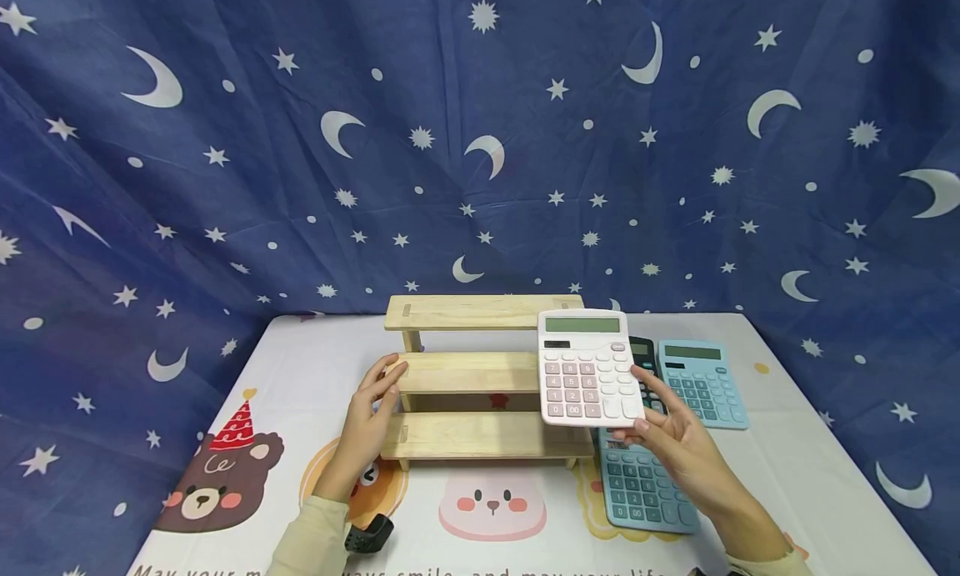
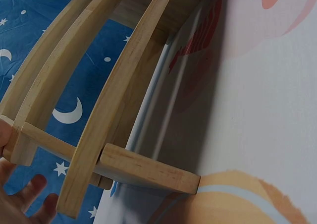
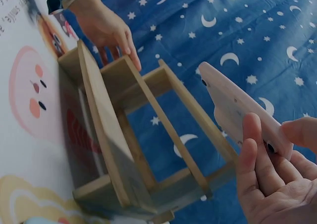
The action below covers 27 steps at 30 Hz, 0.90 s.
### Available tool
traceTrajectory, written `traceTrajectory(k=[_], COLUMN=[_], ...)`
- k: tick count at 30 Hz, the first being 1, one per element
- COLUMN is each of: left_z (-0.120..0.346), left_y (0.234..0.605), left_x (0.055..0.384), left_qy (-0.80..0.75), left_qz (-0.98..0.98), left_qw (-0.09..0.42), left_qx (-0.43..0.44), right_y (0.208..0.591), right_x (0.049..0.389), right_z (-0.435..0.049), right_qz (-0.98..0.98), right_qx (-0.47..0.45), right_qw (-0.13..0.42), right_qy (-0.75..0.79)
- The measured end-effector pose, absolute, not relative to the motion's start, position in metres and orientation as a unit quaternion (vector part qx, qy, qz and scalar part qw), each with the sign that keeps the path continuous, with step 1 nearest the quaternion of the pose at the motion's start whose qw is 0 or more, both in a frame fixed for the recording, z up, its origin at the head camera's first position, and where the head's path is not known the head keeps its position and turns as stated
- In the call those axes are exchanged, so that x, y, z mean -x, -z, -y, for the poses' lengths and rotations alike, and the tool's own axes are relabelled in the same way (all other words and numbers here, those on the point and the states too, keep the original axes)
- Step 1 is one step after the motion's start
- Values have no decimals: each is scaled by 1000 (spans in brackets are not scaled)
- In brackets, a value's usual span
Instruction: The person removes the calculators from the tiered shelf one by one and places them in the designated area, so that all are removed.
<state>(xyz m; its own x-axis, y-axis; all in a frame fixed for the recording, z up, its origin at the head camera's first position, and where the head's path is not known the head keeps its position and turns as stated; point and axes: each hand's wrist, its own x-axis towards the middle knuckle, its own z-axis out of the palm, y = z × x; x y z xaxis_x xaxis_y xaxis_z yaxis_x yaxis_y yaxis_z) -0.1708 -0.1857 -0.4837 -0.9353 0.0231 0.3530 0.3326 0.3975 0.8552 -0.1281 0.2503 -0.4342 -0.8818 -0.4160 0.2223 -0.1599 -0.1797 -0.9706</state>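
Observation:
A white calculator with pink keys (image 1: pixel 591 368) is held up in my right hand (image 1: pixel 686 451), which pinches it by its lower right edge. In the right wrist view the pink calculator (image 3: pixel 242 102) shows its back and side, with my thumb on one side and fingers on the other. It hangs in front of the right end of a three-tier wooden shelf (image 1: pixel 487 436), hiding part of it. My left hand (image 1: pixel 367 418) touches the left end of the middle tier, its fingers extended. In the left wrist view, fingertips (image 2: pixel 34 187) appear beside the tier ends.
Right of the shelf lie a blue calculator (image 1: pixel 652 493), a black calculator (image 1: pixel 641 353) mostly hidden behind the held one, and another blue calculator (image 1: pixel 703 384). A white cartoon-printed cloth (image 1: pixel 420 526) covers the table. A blue star-and-moon curtain (image 1: pixel 420 184) hangs behind.

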Motion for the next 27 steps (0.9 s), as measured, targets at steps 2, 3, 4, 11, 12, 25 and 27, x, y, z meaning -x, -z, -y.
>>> traceTrajectory(k=[2, 3, 4, 11, 12, 25, 27], left_z=[186, 186, 186, 186, 185, 186, 187], left_y=[484, 484, 484, 485, 485, 485, 486], left_x=[170, 170, 170, 170, 171, 172, 172], left_qy=[540, 539, 538, 539, 541, 549, 548], left_qz=[823, 823, 823, 820, 819, 816, 816], left_qw=[142, 143, 144, 153, 150, 137, 141], left_qx=[108, 108, 111, 119, 118, 117, 118], right_y=[437, 438, 440, 448, 449, 459, 461], right_x=[126, 124, 123, 113, 111, 99, 98], right_z=[-254, -256, -258, -272, -275, -314, -318], right_qz=[-630, -627, -623, -609, -607, -620, -619], right_qx=[226, 225, 223, 194, 192, 152, 155], right_qw=[86, 86, 87, 91, 89, 100, 98], right_qy=[738, 741, 744, 764, 766, 763, 764])
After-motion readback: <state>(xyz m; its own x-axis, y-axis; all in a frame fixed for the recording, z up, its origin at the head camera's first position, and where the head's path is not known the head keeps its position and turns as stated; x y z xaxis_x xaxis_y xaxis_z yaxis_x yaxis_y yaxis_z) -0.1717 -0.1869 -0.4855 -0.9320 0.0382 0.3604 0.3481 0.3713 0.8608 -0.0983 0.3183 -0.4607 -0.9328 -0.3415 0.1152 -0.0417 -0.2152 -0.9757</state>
